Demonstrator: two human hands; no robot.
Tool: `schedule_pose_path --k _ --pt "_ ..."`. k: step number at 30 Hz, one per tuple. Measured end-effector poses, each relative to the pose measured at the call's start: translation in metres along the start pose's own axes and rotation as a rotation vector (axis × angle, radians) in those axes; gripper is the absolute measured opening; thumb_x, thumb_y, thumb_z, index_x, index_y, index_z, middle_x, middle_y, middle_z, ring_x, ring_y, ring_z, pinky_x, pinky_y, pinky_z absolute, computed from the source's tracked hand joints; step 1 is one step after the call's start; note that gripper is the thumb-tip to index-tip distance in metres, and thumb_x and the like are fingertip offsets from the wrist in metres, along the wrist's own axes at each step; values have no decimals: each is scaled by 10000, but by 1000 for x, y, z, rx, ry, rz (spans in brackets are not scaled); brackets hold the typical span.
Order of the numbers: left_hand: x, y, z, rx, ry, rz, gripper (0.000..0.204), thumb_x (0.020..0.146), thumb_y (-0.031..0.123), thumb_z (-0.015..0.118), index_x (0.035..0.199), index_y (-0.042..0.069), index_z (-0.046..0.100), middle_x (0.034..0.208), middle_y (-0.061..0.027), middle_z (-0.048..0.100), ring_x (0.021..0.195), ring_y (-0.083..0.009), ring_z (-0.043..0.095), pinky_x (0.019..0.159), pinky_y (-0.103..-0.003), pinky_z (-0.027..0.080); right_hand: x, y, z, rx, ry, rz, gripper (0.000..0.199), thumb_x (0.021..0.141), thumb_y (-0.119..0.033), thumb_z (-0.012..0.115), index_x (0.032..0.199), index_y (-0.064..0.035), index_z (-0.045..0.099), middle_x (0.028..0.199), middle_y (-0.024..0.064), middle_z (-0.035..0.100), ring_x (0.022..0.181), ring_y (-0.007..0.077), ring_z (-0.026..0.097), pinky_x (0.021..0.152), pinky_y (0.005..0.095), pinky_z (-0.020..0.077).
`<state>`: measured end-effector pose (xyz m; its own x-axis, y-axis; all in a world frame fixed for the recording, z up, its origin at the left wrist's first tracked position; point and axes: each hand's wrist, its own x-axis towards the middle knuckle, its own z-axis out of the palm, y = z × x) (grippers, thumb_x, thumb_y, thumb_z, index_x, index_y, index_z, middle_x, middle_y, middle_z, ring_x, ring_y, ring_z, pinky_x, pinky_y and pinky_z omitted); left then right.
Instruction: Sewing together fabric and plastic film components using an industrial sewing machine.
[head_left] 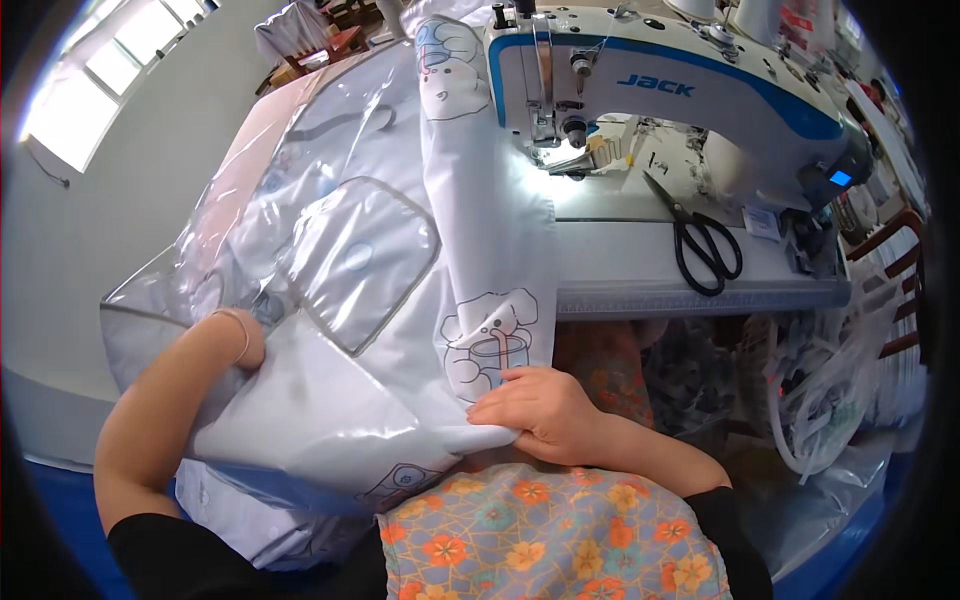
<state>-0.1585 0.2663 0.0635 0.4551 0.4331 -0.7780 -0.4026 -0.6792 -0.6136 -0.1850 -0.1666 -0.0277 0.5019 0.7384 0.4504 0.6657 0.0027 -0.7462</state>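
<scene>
A large white cloth with a drawn cartoon dog pattern and a clear plastic panel edged in grey spreads across the left side of the sewing table. My right hand pinches the near edge of this cloth, just below the printed dog, with its fingers closed. At the left, my left hand reaches in among the folds of the clear plastic; its fingers are hidden there. The cloth's long right strip runs up to the lit needle area of the white and blue sewing machine.
Black scissors lie on the table right of the cloth. A small white packet sits beyond them. Clear plastic bags hang at the right, near a wooden chair. A floral apron covers my lap.
</scene>
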Motion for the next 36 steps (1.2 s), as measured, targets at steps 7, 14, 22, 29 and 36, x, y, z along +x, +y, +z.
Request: schedule_pose_path --k 7,14,22,29,36 --pt "-2 13 75 -230 6 303 375 857 282 577 1124 76 740 1212 -154 687 1107 -317 657 947 -395 514 10 5 -12 116 -15 58 306 781 -4 647 1062 -78 741 1052 73 747 953 260 712 909 392 553" --pt "-78 134 -154 -458 1589 773 389 757 87 673 1136 10 631 1198 -159 629 1162 -321 584 1041 -457 428 10 -4 -25 363 27 242 193 864 -30 619 1015 5 734 949 146 743 857 256 719 763 336 548" --pt "-31 183 -218 -520 1436 542 443 814 212 617 1208 9 611 1178 -164 617 1084 -302 609 984 -437 422 0 12 -27 584 140 525 165 871 23 612 993 43 722 908 90 736 814 140 678 734 278 528" --pt "-16 166 -244 -511 1435 554 423 825 227 625 1191 17 634 1109 -146 620 999 -288 613 911 -401 467 14 41 -36 478 205 485 154 887 23 614 996 32 723 919 84 728 853 139 666 774 276 519" --pt "-1 178 -251 -578 1478 503 389 831 231 631 1167 38 662 1213 -184 623 1135 -319 601 959 -423 474 38 71 -48 388 229 483 210 864 -8 607 1032 -30 732 960 127 729 894 220 688 817 321 524"
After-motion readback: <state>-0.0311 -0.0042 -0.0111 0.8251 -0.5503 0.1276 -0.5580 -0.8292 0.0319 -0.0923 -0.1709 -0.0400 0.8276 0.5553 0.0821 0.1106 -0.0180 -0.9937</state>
